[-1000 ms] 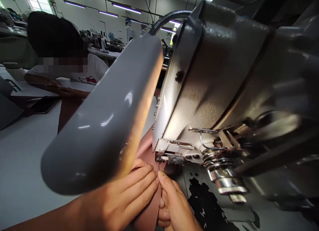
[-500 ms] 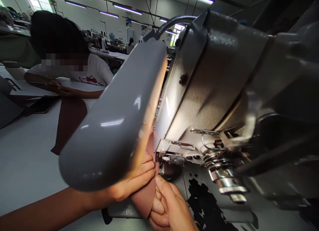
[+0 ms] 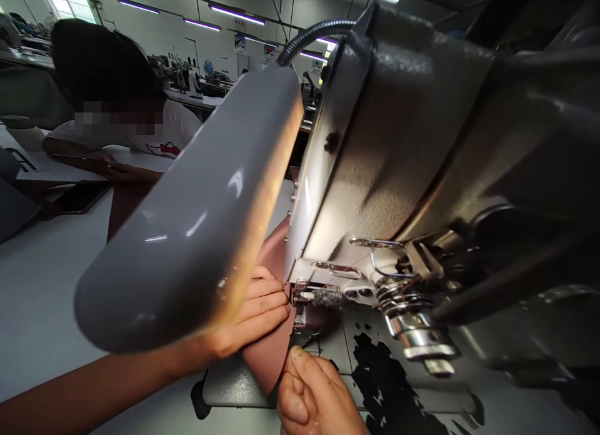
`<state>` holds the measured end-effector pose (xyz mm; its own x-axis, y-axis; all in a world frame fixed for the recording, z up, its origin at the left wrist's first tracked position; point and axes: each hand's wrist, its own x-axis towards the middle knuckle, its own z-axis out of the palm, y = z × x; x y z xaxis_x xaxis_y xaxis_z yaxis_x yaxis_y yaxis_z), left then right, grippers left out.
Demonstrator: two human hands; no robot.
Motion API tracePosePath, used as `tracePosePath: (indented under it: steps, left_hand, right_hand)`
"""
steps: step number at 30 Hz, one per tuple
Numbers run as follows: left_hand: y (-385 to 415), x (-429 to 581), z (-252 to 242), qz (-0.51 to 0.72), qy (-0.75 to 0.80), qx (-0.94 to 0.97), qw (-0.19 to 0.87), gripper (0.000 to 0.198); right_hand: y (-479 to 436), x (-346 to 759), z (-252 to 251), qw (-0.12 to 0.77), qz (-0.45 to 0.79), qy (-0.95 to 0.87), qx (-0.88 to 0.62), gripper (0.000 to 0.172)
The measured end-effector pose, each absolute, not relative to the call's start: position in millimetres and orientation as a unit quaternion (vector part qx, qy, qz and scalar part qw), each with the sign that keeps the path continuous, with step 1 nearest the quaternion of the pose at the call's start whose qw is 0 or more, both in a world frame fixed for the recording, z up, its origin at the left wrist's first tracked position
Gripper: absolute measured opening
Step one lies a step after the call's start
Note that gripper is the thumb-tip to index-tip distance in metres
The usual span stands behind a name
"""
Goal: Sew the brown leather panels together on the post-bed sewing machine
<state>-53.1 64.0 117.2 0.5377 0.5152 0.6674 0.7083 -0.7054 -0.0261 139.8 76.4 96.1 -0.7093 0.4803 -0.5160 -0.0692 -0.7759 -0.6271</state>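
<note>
One pink sheet point(image 3: 268, 363), its right edge beside the presser foot point(image 3: 299, 297) of a sewing machine point(image 3: 398, 141); left hand point(image 3: 253, 315) laid flat upon it, fingers extended; right hand point(image 3: 313, 388) drawn narrow at its near edge, any pinch impossible to tell. Above the left forearm, one grey lamp point(image 3: 187, 235); beyond the right hand, ragged black scraps point(image 3: 382, 379).

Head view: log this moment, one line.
left hand: flat on pink material | right hand: curled at its edge, grip unclear | sewing machine: by left fingertips | lamp: lit

Overhead tube lights point(image 3: 237, 15), bright window point(image 3: 72, 5)
</note>
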Motion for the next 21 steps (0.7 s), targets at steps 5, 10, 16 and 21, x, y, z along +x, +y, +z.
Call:
tracePosePath:
  steps: [5, 10, 16, 21]
  left_hand:
    - [68.5, -49.7, 124.1, -0.343, -0.336, -0.864, 0.153, 0.028]
    - [67.9, -50.0, 127.4, -0.344, -0.336, -0.861, 0.168, 0.023]
    - [72.7, -51.1, 125.1, -0.364, -0.327, -0.859, 0.153, 0.025]
    - [81.1, -52.3, 118.8, -0.4, -0.33, -0.843, 0.144, 0.026]
  right_hand:
    - [76.2, 140.7, 94.4, 0.155, 0.887, -0.288, -0.325, 0.057]
    - [74.6, 141.2, 95.2, 0.15, 0.89, -0.287, -0.32, 0.056]
    - [69.1, 143.7, 98.6, 0.177, 0.88, -0.273, -0.346, 0.058]
    - [70.0, 147.5, 99.5, 0.187, 0.876, -0.27, -0.354, 0.06]
